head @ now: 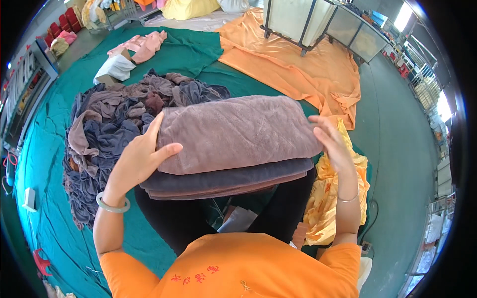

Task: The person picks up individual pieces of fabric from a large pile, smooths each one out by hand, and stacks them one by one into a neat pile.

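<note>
A folded mauve-grey plush cloth (238,134), towel-like, lies across the top of a stack on my lap. Below it show the edges of a folded dark grey cloth (231,177) and of brownish folded cloths (223,192). My left hand (141,156) grips the left end of the top cloth, thumb over its upper face, the other fingers partly hidden along the edge. At the right end, my right hand (333,143) has its fingers apart, close against the rounded side; whether they touch it is hard to tell. My black-trousered legs (167,216) support the stack.
A large heap of crumpled grey and brown cloths (111,123) lies at left on a green sheet (44,149). Yellow cloth (335,197) lies by my right leg. Beyond are an orange sheet (275,67) and a wheeled bin (298,22). A cable (374,216) runs along the right floor.
</note>
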Available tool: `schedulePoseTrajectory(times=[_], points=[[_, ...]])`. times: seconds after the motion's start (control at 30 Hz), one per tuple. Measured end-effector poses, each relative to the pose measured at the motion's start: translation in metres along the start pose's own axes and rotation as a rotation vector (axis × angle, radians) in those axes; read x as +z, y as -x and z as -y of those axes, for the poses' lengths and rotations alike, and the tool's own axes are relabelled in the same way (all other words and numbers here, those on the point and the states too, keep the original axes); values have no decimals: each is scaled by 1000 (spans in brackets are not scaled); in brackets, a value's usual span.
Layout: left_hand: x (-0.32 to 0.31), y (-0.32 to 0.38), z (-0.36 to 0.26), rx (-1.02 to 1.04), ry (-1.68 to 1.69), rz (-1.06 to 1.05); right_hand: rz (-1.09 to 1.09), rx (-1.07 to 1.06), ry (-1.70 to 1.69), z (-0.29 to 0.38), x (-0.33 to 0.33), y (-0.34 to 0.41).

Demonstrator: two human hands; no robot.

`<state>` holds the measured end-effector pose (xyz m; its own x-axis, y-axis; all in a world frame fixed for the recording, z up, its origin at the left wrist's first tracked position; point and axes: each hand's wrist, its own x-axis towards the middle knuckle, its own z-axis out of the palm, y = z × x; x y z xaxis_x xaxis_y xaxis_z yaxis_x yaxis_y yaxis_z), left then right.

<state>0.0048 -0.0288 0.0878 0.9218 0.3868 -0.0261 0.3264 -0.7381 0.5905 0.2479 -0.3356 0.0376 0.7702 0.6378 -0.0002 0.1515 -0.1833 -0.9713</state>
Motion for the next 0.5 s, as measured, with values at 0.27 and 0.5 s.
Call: schedulePoseTrajectory(times=[0.27, 0.5], points=[[-27, -4, -27, 228, 324, -258, -98, -136, -438, 39, 19, 9], [-37, 50, -11, -59, -7, -70, 209, -149, 500, 29, 22, 30]])
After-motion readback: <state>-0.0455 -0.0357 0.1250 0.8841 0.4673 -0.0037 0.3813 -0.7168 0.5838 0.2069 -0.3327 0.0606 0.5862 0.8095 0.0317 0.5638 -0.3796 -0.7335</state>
